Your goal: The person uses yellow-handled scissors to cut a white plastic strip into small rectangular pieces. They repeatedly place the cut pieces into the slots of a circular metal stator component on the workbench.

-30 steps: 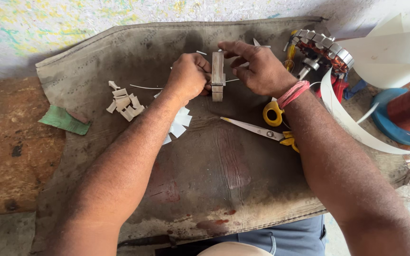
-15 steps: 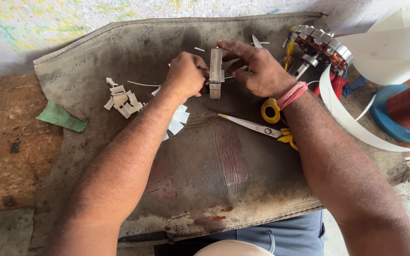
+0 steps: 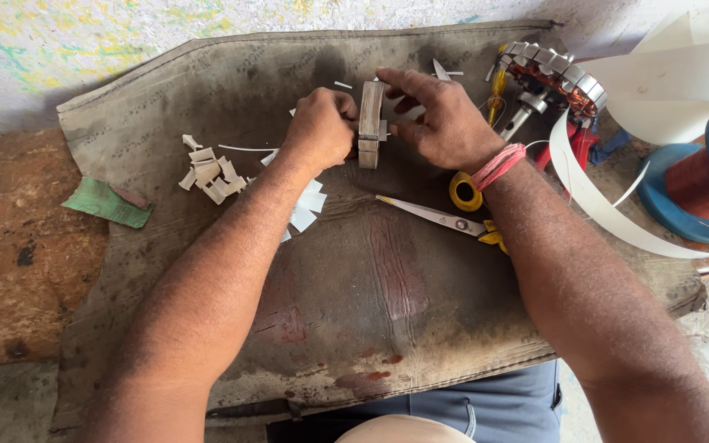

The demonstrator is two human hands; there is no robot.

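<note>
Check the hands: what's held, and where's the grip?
Both hands hold one metal stator core, upright on edge. Left hand grips its left face, right hand its right face and top rim.

Your bench (image 3: 10,271) carried a worn cloth (image 3: 387,295); on it lay scissors (image 3: 445,215) and paper scraps (image 3: 211,172), centre-left of frame.

A grey metal stator core (image 3: 370,123) stands on edge at 12 o'clock on the cloth, held between both hands.
</note>
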